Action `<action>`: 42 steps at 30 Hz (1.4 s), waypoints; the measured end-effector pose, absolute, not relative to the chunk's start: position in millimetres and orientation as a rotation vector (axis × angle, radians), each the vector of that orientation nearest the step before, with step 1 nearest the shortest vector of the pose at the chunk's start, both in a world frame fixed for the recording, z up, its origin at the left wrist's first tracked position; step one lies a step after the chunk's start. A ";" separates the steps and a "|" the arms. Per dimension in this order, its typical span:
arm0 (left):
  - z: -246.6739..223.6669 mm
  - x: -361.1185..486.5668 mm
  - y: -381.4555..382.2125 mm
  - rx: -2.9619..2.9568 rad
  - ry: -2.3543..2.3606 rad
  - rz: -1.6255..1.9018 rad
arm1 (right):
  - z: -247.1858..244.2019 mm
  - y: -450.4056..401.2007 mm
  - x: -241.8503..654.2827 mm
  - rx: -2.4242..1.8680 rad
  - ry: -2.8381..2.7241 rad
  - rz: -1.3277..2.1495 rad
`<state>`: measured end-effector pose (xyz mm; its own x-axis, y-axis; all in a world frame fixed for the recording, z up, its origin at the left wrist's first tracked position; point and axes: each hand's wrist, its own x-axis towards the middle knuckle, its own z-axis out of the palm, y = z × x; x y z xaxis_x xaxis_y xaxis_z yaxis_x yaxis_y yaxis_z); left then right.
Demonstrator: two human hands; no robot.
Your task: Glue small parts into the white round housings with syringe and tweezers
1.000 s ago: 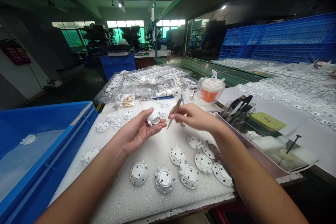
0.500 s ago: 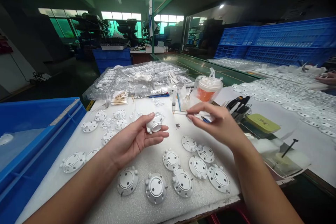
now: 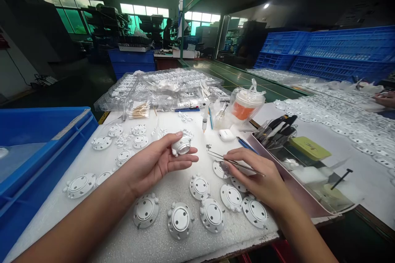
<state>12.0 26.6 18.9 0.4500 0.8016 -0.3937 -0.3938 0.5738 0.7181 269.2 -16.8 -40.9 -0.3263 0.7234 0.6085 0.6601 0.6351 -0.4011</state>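
Note:
My left hand holds a small white round part between thumb and fingers, its ringed face tilted toward me. In my right hand is a pair of metal tweezers, pinched between thumb and fingers. The tips point left, close to a little pile of tiny dark pieces on the white foam sheet. Around both hands lie several white discs with dark spots and small marks on their rims. Whether the tweezer tips grip a piece is too small to tell.
A blue bin stands at the left edge. Clear trays of small white parts lie at the back, near a bagged cup, a syringe and toothpicks. On the right sits a tool box. Another person's hand shows far right.
My right hand has come down toward me, bringing the tweezers from beside the syringe to the pile of tiny pieces. A white case behind it is now uncovered. My left hand keeps its hold.

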 end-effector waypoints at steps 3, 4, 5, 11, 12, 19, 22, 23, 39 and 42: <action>18.0 11.6 26.4 0.584 0.785 0.782 | -43.3 -16.5 267.7 -1.051 -2.106 0.067; 17.6 11.5 26.3 0.582 0.783 0.778 | -44.1 -16.4 267.4 -1.047 -2.114 0.051; 17.2 11.4 26.2 0.581 0.781 0.771 | -44.7 -16.3 267.2 -1.046 -2.115 0.032; 16.1 10.9 25.0 0.609 0.774 0.734 | -45.2 -15.7 266.7 -1.066 -2.102 -0.041; 16.0 10.9 24.8 0.617 0.775 0.734 | -45.0 -15.6 266.6 -1.067 -2.105 -0.042; 14.9 11.4 24.5 0.640 0.766 0.726 | -46.4 -14.2 267.7 -1.065 -2.126 -0.021; 15.8 11.4 24.4 0.631 0.748 0.725 | -46.8 -13.8 268.2 -1.067 -2.132 -0.018; 16.3 11.3 24.4 0.629 0.744 0.725 | -46.8 -13.8 268.2 -1.068 -2.132 -0.018; 15.3 11.5 24.1 0.636 0.745 0.712 | -43.7 -15.2 266.9 -1.063 -2.143 -0.028; 15.4 11.5 24.1 0.642 0.737 0.714 | -43.2 -15.5 265.7 -1.073 -2.141 -0.031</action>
<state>11.5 24.1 15.4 0.5346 0.7611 -0.3673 -0.3432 0.5927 0.7287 265.7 -15.5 -43.2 -0.3861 0.6858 0.6170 0.7036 0.6514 -0.2839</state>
